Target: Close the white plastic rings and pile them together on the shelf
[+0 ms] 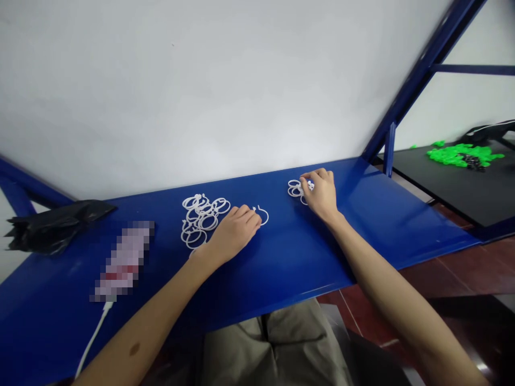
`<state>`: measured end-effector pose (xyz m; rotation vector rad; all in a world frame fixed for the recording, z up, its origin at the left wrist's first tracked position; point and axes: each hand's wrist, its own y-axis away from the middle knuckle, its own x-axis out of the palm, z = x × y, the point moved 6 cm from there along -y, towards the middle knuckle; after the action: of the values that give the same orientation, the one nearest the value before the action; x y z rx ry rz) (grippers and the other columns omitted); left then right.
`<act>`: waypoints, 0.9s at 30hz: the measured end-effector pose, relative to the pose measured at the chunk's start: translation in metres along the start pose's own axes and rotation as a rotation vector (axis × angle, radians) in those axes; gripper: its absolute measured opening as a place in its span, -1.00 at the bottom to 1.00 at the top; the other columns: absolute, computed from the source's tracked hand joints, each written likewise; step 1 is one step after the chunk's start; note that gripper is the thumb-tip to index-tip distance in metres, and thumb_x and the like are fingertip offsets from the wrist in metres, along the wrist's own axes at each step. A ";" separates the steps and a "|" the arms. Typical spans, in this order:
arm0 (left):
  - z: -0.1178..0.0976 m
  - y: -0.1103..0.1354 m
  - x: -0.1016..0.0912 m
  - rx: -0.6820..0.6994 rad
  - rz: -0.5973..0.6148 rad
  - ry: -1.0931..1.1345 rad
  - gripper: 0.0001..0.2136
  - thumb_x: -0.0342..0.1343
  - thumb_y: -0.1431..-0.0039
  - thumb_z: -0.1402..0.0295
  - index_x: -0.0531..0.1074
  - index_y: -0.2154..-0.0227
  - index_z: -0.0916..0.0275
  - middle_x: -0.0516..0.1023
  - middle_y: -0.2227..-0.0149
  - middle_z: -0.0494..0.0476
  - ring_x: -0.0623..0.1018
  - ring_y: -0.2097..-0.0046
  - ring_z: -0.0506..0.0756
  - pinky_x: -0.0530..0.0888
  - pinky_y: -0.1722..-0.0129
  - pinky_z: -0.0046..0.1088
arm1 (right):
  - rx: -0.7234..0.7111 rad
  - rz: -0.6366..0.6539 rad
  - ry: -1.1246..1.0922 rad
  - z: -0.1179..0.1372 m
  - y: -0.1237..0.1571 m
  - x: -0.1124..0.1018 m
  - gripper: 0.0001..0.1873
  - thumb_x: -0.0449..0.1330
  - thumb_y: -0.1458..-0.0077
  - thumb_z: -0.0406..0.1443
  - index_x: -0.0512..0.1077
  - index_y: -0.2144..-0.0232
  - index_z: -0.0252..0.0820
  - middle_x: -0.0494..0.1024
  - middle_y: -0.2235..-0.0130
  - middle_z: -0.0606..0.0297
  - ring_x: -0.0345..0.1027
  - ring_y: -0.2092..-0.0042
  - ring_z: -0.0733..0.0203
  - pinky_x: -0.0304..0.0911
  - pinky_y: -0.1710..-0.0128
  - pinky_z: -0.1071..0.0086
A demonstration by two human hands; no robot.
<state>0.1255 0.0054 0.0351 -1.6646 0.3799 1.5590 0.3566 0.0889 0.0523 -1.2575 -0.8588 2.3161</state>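
A pile of several white plastic rings [201,219] lies on the blue table [281,257]. My left hand [234,230] rests just right of that pile with fingers curled, its fingertips pinching one open white ring [263,214]. A smaller group of white rings [296,189] lies farther right. My right hand [322,194] sits on that group, fingers bent down onto the rings.
A crumpled black plastic bag [56,225] lies at the table's left end. A blurred-out object [123,260] with a white cable [93,338] lies front left. To the right, a black table [454,187] holds bright green parts [462,154]. Blue frame posts [406,91] rise at the right.
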 end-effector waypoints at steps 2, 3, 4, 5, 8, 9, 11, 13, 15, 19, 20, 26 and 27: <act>-0.004 0.008 -0.005 0.008 -0.059 -0.005 -0.81 -0.07 -0.43 0.40 0.43 0.26 0.22 0.54 0.26 0.13 0.43 0.17 0.15 0.31 0.14 -0.27 | -0.080 0.106 -0.161 0.026 0.009 0.002 -0.70 0.09 -0.31 -0.15 0.55 0.27 -0.17 0.56 0.23 0.12 0.34 0.14 0.03 0.27 0.04 0.11; -0.006 0.010 -0.007 0.015 -0.088 -0.011 -0.81 -0.07 -0.43 0.41 0.43 0.26 0.22 0.55 0.26 0.13 0.44 0.17 0.15 0.32 0.13 -0.28 | -0.109 0.214 -0.265 0.040 0.016 0.007 -0.70 0.10 -0.31 -0.13 0.55 0.26 -0.16 0.58 0.25 0.17 0.38 0.20 0.09 0.29 0.08 0.16; -0.007 0.013 -0.009 0.023 -0.116 -0.016 -0.81 -0.07 -0.43 0.41 0.43 0.26 0.23 0.56 0.26 0.13 0.45 0.16 0.15 0.32 0.13 -0.28 | -0.129 0.330 -0.367 0.053 0.024 0.013 -0.71 0.12 -0.31 -0.11 0.55 0.23 -0.15 0.60 0.25 0.21 0.41 0.24 0.14 0.31 0.14 0.22; -0.009 0.014 -0.009 0.030 -0.137 -0.017 -0.81 -0.06 -0.43 0.41 0.44 0.26 0.23 0.56 0.26 0.12 0.46 0.16 0.14 0.33 0.13 -0.28 | -0.143 0.437 -0.448 0.065 0.032 0.018 -0.72 0.14 -0.30 -0.11 0.54 0.20 -0.15 0.61 0.26 0.24 0.43 0.27 0.18 0.32 0.19 0.28; -0.014 0.015 -0.008 0.052 -0.178 0.016 -0.82 -0.05 -0.42 0.43 0.44 0.27 0.22 0.55 0.29 0.10 0.47 0.18 0.13 0.36 0.14 -0.29 | -0.138 0.621 -0.566 0.086 0.052 0.030 -0.77 0.18 -0.28 -0.16 0.51 0.14 -0.17 0.62 0.33 0.31 0.45 0.35 0.26 0.30 0.29 0.38; -0.016 0.014 -0.008 0.059 -0.197 0.049 -0.84 -0.04 -0.42 0.43 0.43 0.27 0.22 0.54 0.28 0.10 0.48 0.19 0.12 0.38 0.14 -0.29 | -0.129 0.635 -0.578 0.089 0.056 0.032 -0.78 0.16 -0.29 -0.19 0.51 0.14 -0.18 0.61 0.35 0.32 0.44 0.37 0.27 0.29 0.31 0.40; -0.015 0.015 -0.010 0.029 -0.278 0.162 -0.90 0.01 -0.40 0.42 0.42 0.22 0.21 0.52 0.23 0.11 0.49 0.16 0.11 0.43 0.12 -0.30 | -0.115 0.624 -0.594 0.089 0.058 0.033 -0.80 0.13 -0.31 -0.22 0.50 0.15 -0.18 0.61 0.37 0.33 0.43 0.39 0.30 0.27 0.34 0.43; -0.006 0.017 -0.015 -0.102 -0.399 0.304 -0.90 0.07 -0.37 0.39 0.40 0.10 0.20 0.49 0.14 0.14 0.50 0.11 0.11 0.48 0.11 -0.31 | -0.113 0.613 -0.617 0.087 0.056 0.031 -0.79 0.12 -0.33 -0.21 0.51 0.17 -0.18 0.61 0.37 0.32 0.44 0.39 0.30 0.28 0.35 0.44; 0.006 0.019 -0.016 -0.255 -0.459 0.423 -0.79 0.11 -0.34 0.37 0.37 0.00 0.16 0.46 0.09 0.14 0.51 0.11 0.09 0.50 0.15 -0.35 | -0.130 0.618 -0.627 0.086 0.055 0.030 -0.78 0.14 -0.33 -0.18 0.52 0.19 -0.18 0.62 0.37 0.32 0.44 0.39 0.29 0.28 0.34 0.43; 0.015 0.017 -0.011 -0.315 -0.373 0.536 -0.94 0.16 -0.31 0.37 0.46 0.18 0.15 0.53 0.24 0.02 0.51 0.24 0.04 0.48 0.21 -0.39 | -0.255 0.615 -0.613 0.093 0.057 0.026 -0.76 0.16 -0.32 -0.17 0.56 0.23 -0.17 0.63 0.30 0.28 0.45 0.35 0.28 0.28 0.33 0.42; 0.015 0.016 -0.010 -0.311 -0.361 0.539 -0.99 0.17 -0.31 0.37 0.46 0.26 0.16 0.54 0.29 0.00 0.51 0.26 0.04 0.47 0.20 -0.39 | -0.296 0.608 -0.612 0.096 0.058 0.025 -0.76 0.16 -0.33 -0.17 0.56 0.24 -0.17 0.63 0.29 0.26 0.45 0.34 0.28 0.29 0.32 0.42; 0.011 0.011 -0.012 -0.286 -0.400 0.496 -0.84 0.14 -0.31 0.43 0.43 0.43 0.18 0.56 0.38 -0.03 0.47 0.28 0.05 0.42 0.18 -0.37 | -0.533 0.495 -0.560 0.107 0.067 0.019 -0.69 0.06 -0.39 -0.19 0.56 0.21 -0.20 0.58 0.33 0.20 0.40 0.30 0.21 0.30 0.29 0.35; 0.010 0.011 -0.013 -0.280 -0.405 0.499 -0.83 0.14 -0.31 0.43 0.43 0.43 0.18 0.56 0.39 -0.03 0.47 0.28 0.05 0.41 0.18 -0.38 | -0.574 0.472 -0.545 0.108 0.068 0.017 -0.68 0.04 -0.40 -0.20 0.55 0.19 -0.20 0.57 0.34 0.19 0.39 0.30 0.20 0.30 0.29 0.34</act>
<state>0.1085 0.0014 0.0445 -2.1891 0.0617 0.9201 0.2542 0.0109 0.0416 -1.1222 -1.6507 2.9926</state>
